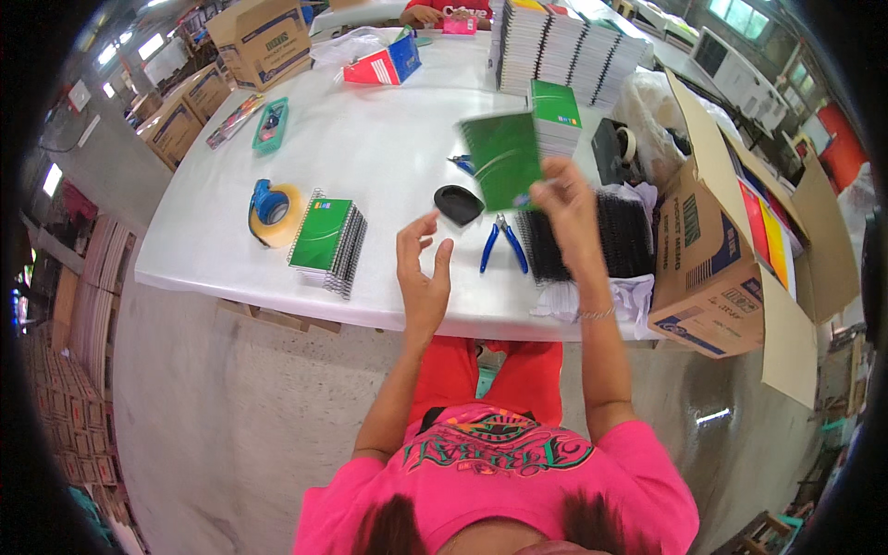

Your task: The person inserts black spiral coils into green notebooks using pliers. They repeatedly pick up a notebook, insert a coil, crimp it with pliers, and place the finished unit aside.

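My right hand [562, 199] pinches a green-covered notebook [502, 159] by its lower right corner, holding it up above the table; it is slightly blurred and I cannot tell whether a spiral is in it. My left hand [424, 268] hovers to the left of it, empty, thumb and fingers apart. Between the hands lie blue-handled pliers [504, 245] with their handles spread, and a small black dish [458, 203]. Black spiral binding coils [622, 239] are piled on white cloth beside my right forearm. Behind the held notebook stands a stack of green-covered pads [555, 106].
Left on the table are stacked green spiral notebooks [322, 233], a blue tape dispenser [268, 205] and a teal tray [270, 127]. An open carton [708, 254] stands right. Tall notebook stacks [564, 55] rise at the back, near another person's hands [425, 16].
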A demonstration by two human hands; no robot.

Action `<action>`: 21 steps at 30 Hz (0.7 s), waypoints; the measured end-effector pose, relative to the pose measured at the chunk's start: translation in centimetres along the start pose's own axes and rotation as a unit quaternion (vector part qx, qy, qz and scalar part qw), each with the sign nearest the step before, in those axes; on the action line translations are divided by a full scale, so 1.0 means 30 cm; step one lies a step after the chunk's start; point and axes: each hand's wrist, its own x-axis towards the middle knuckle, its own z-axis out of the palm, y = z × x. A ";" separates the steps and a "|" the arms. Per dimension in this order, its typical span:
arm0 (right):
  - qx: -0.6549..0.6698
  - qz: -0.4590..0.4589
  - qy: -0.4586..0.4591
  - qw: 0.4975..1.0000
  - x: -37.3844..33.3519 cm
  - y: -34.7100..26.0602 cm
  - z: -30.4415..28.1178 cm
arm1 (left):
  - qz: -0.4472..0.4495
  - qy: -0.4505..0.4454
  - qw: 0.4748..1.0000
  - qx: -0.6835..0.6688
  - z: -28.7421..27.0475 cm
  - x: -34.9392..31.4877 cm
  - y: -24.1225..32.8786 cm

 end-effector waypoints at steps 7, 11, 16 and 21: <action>0.220 0.128 -0.061 0.965 -0.316 0.119 0.186 | -0.138 -0.106 0.977 -0.122 -0.058 -0.024 0.081; 0.048 0.090 -0.097 0.990 -0.318 0.193 0.104 | -0.142 -0.184 0.973 -0.002 -0.125 -0.017 0.082; -0.237 -0.032 0.120 0.963 -0.222 0.133 -0.152 | 0.004 -0.237 0.930 0.281 -0.190 -0.002 0.042; -0.453 0.044 0.193 0.869 -0.228 0.166 -0.354 | 0.078 -0.297 0.853 0.423 -0.202 -0.012 0.003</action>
